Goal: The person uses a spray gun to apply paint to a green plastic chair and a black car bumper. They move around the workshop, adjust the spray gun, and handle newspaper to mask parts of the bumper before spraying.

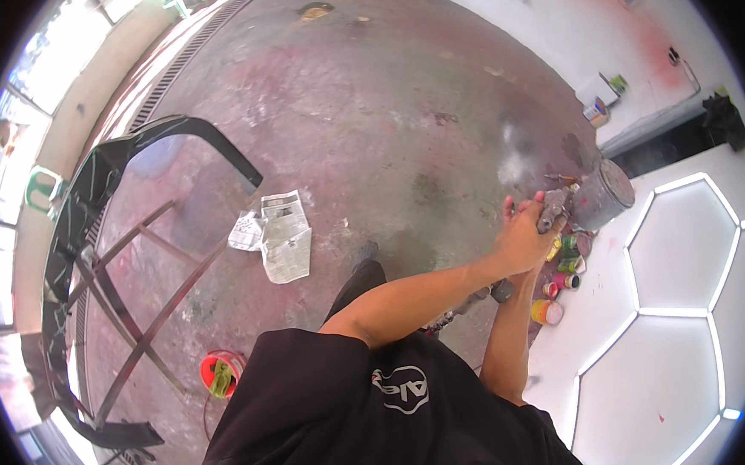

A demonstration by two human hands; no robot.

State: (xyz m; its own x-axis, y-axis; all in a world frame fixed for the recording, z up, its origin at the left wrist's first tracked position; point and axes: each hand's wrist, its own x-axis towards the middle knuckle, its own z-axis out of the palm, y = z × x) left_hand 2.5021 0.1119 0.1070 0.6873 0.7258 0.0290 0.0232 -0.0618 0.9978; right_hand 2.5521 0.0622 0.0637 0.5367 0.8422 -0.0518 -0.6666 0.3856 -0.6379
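Observation:
My left hand point(522, 239) reaches across to the right and closes on a paint-crusted, grey spray gun point(556, 211). A large grey cylindrical cup point(605, 197) sits at the gun's far right end, tilted. My right hand point(546, 254) comes up from below to the same gun, mostly hidden behind the left one. Some fingertips poke up past the gun. Several small paint cans and bottles stand just beyond and below the hands, among them an orange-and-yellow can point(547, 311) and a green container point(575, 246).
A black car bumper point(62, 251) rests on a crossed metal stand point(144, 340) to the left. Newspaper sheets point(286, 238) lie on the stained floor point(366, 122). A red bucket point(222, 374) holds a yellow-green cloth. The white wall point(606, 363) at right reflects hexagonal lights.

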